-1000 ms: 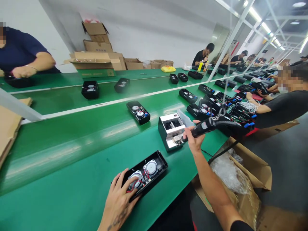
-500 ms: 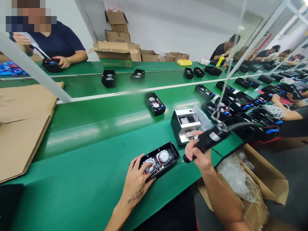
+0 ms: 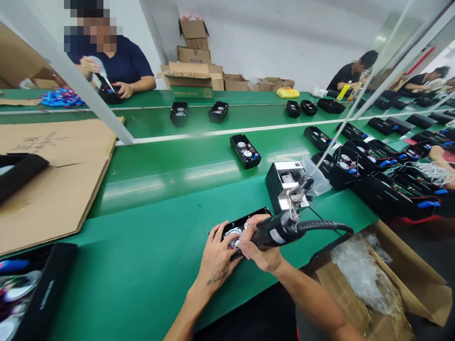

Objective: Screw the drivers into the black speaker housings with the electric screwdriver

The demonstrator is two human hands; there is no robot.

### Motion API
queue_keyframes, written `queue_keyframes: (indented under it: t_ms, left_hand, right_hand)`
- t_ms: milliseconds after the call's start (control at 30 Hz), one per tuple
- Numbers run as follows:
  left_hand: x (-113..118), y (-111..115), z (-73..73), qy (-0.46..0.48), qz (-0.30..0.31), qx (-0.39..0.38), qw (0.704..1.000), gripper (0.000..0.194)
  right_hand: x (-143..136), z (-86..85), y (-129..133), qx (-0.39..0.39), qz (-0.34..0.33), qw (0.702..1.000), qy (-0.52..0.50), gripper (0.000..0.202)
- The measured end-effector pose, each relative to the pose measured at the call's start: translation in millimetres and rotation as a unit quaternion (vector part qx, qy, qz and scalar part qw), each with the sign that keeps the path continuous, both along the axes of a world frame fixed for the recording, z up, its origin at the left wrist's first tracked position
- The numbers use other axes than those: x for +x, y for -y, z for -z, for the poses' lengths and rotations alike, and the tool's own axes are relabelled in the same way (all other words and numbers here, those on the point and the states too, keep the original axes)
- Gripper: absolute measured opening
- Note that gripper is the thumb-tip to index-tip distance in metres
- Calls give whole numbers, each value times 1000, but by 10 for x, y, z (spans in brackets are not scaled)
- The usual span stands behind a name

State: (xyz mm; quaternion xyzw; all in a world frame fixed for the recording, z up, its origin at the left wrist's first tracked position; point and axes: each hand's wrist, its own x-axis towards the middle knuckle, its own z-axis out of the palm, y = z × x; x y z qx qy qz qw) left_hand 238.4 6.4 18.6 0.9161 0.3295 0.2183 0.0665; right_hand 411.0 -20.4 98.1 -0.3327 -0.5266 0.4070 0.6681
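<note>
A black speaker housing (image 3: 233,231) with round silver speakers lies on the green bench mat, partly covered by both hands. My left hand (image 3: 217,251) grips its left end, fingers reaching over the near speaker. Wrapped round a black electric screwdriver (image 3: 275,233), my right hand (image 3: 258,244) is above the housing's right part. The screwdriver is tilted, its cable running right, and its tip is hidden by the hand. Just behind stands a black and silver screw dispenser (image 3: 287,185).
Another open housing (image 3: 245,150) lies behind on the green belt. Many housings (image 3: 394,194) crowd the right. Cardboard (image 3: 53,175) and a partly seen housing (image 3: 46,289) are at left. An open carton (image 3: 408,279) with plastic stands lower right. People (image 3: 121,61) sit across.
My right hand has brought the screwdriver left, from beside the housing to over it. My left hand still holds the housing. The camera view has turned left.
</note>
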Motion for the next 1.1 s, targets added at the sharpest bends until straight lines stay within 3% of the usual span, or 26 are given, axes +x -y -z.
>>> queue_keyframes:
  t_ms: [367, 467, 567, 900, 1100]
  left_hand:
    - [39, 15, 64, 28, -27, 50, 998, 42]
    - [44, 17, 82, 32, -28, 41, 998, 41]
    - [44, 12, 102, 34, -33, 21, 999, 44]
    - [52, 3, 77, 59, -30, 36, 997, 34]
    - [67, 30, 105, 60, -32, 30, 997, 37]
  right_hand:
    - [-67, 134, -1, 15, 30, 996, 77, 34]
    - [-39, 119, 7, 34, 68, 987, 143, 26]
    - [-2, 93, 21, 39, 61, 975, 208, 21]
    - [-50, 63, -3, 67, 35, 988, 136, 34]
    - [-38, 36, 67, 49, 51, 978, 198, 26]
